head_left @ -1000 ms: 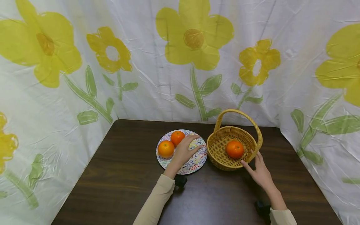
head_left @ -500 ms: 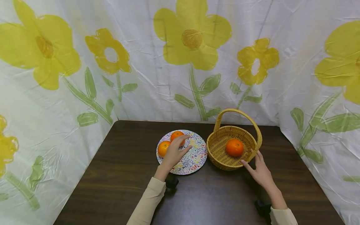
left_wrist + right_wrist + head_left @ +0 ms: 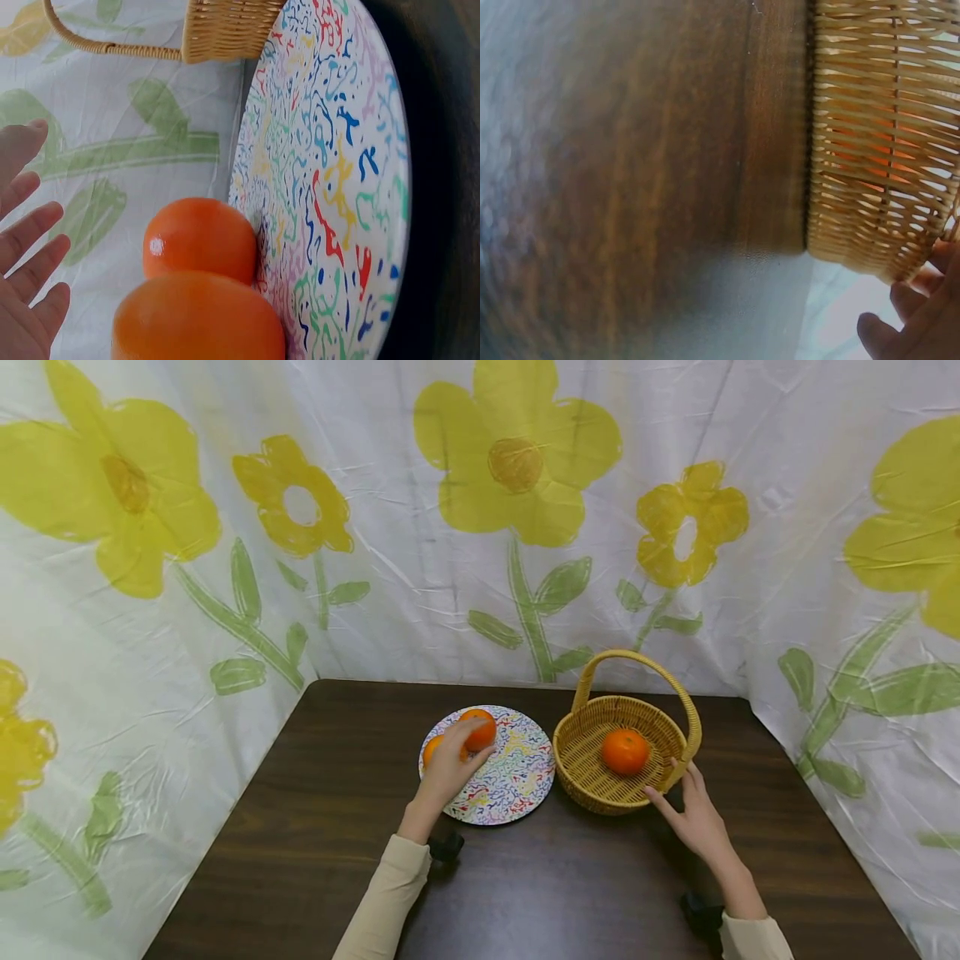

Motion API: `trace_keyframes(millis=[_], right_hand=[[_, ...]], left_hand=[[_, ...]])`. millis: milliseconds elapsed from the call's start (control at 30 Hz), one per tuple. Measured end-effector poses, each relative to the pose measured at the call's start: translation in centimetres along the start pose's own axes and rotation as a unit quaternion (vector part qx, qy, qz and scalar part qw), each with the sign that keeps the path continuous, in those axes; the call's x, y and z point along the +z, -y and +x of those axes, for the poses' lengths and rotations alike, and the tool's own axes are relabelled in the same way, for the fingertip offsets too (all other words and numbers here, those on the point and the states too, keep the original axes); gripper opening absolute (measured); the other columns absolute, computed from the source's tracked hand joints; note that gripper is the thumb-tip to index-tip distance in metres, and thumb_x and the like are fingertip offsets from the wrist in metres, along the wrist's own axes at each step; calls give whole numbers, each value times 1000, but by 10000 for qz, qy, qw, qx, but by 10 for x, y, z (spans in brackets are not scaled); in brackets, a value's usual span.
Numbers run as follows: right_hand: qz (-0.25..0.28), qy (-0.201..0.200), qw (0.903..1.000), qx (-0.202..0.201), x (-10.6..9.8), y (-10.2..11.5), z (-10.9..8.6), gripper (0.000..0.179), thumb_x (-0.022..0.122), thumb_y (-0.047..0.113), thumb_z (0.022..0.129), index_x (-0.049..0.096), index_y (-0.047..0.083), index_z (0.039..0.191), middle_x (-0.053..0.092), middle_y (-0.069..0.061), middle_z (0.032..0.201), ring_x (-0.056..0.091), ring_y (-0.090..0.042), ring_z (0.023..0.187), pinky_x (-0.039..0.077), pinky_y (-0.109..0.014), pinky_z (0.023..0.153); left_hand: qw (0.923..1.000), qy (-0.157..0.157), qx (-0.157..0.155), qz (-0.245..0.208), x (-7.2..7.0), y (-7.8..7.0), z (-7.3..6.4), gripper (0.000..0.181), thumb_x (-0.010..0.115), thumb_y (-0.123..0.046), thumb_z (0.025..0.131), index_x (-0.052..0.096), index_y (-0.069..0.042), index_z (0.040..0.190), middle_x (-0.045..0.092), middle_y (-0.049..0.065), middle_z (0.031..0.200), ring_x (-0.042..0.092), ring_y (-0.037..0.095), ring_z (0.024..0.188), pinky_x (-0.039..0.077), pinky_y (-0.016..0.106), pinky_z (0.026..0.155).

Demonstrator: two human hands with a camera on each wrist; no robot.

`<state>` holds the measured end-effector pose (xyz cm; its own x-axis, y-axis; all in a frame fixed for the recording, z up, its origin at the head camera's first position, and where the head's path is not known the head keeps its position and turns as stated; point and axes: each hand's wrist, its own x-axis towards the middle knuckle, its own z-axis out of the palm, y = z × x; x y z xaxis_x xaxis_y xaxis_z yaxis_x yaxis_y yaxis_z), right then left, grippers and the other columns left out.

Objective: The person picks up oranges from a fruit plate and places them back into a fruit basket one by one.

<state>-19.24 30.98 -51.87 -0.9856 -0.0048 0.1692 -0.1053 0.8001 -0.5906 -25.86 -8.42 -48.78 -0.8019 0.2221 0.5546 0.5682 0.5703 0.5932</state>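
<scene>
Resting on the patterned plate (image 3: 517,781) are two oranges: the nearer orange (image 3: 432,748), partly hidden, at about ten o'clock, and the farther orange (image 3: 483,730) just short of twelve; whether they touch each other I cannot tell. A third orange (image 3: 626,752) lies inside the wicker basket (image 3: 576,762), which stands at three o'clock from the plate, right by its edge. So one orange is in the basket and two are outside it; if all three belong there, I would judge the work about one third done. The oranges are round and a little squat, with no clear long axis and no way of pointing that I can make out; the basket stands upright, its arched handle (image 3: 637,655) running from ten o'clock to four. Of the hands, the left hand (image 3: 447,770) hangs over the plate's pair, its fingers spread and, in the left wrist view, apart from both. The right hand (image 3: 699,828) holds the basket's rim at four o'clock, by the handle's foot. All this stands on the dark bench (image 3: 300,818), with a flowered cloth (image 3: 390,468) beyond at twelve.
</scene>
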Motion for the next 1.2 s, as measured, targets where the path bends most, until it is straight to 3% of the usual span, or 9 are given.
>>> trace_keyframes(millis=[400,633,867,1200], right_hand=[[-28,-5,10000,22,3,-6,2,78,52,44,92,15,5,148,8,-21,152,34,-53,122,36,-68,81],[-55,-7,10000,37,5,-8,2,78,51,45,92,14,5,148,8,-20,152,35,-53,121,36,-69,80],[-40,-12,10000,40,4,-7,2,78,52,45,92,15,6,148,8,-20,152,35,-53,122,35,-70,80],[-13,18,10000,57,3,-6,2,79,51,45,92,14,4,148,8,-21,152,33,-53,123,35,-70,81]], left_hand=[[9994,-324,-70,96,-6,14,-9,44,73,-23,80,61,-6,119,57,9,125,48,26,119,40,48,100],[9987,-276,-402,142,-9,22,-14,46,71,-27,82,59,-6,121,52,10,131,42,29,126,23,53,110],[9945,-149,-1022,195,-11,27,-21,56,73,-32,80,55,-10,128,41,9,141,36,30,129,40,53,98],[9885,-56,-1478,320,-12,35,-29,61,76,-30,77,53,-13,130,37,8,143,35,32,128,41,56,95]])
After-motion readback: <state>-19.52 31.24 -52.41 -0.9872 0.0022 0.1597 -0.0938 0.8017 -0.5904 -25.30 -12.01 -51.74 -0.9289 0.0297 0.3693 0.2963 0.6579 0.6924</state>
